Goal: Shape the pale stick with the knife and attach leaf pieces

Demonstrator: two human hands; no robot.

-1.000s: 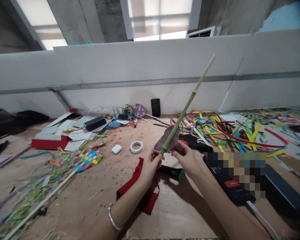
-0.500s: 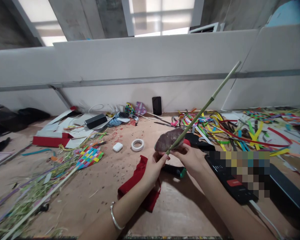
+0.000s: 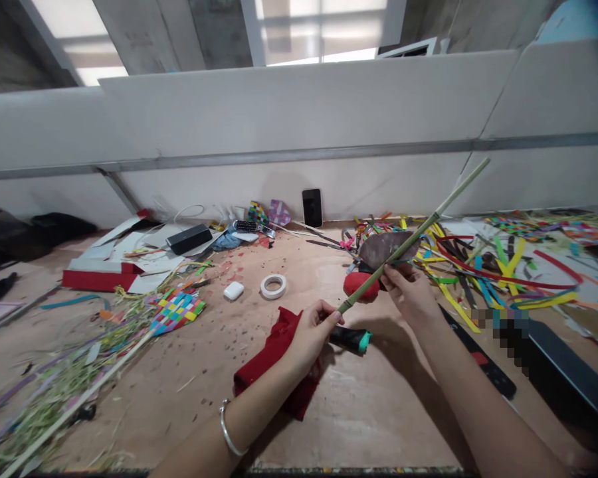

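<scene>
A green bamboo stick (image 3: 418,231) slants up and to the right over the table. Its lower end is pinched in my left hand (image 3: 315,332), above a dark red cloth (image 3: 269,355). My right hand (image 3: 409,292) is closed near the middle of the stick, holding a flat brown, leaf-shaped piece (image 3: 386,249) that lies behind the stick. Beneath the hands are a red rounded object (image 3: 359,285) and a black handle with a green end (image 3: 351,339).
A tape roll (image 3: 273,287) and a white case (image 3: 233,291) lie left of centre. Colourful strips (image 3: 508,265) cover the right back. A phone (image 3: 312,207) leans on the wall; a black box (image 3: 568,372) is at right. Woven pieces and shavings fill the left.
My right hand has moved right and up along the stick with the brown piece, away from my left hand. The stick's top has dropped lower, and the red rounded object shows more.
</scene>
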